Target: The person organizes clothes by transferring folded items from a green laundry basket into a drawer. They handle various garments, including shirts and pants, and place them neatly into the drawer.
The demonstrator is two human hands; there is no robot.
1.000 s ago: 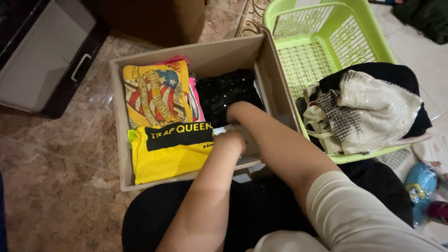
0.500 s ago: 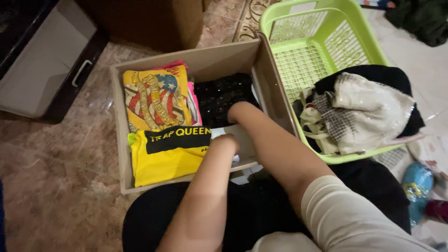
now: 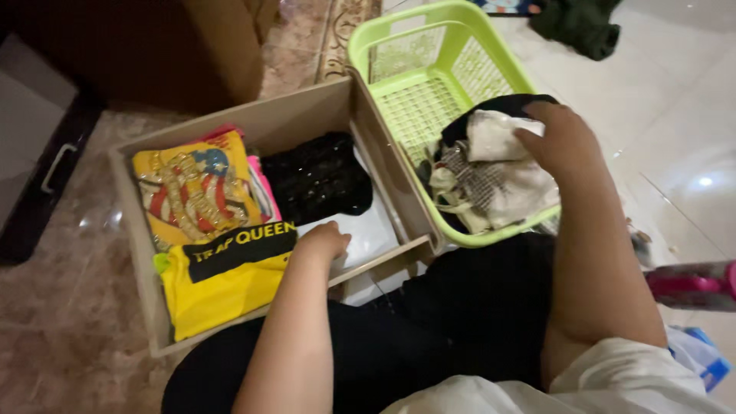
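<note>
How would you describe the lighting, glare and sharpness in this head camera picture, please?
Head view: dim and warm over the drawer, brighter on the white tiles, where a small glare spot shows; slight motion softness on the right hand in the green basket.

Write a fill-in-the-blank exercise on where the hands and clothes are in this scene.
1. The right hand rests on the pile of clothes in the ____ laundry basket.
2. The left hand is inside the beige ____.
3. Behind the left hand lies a folded ____ sequinned garment.
4. The two folded T-shirts left of it are mainly ____.

Missing words: green; drawer; black; yellow
</note>
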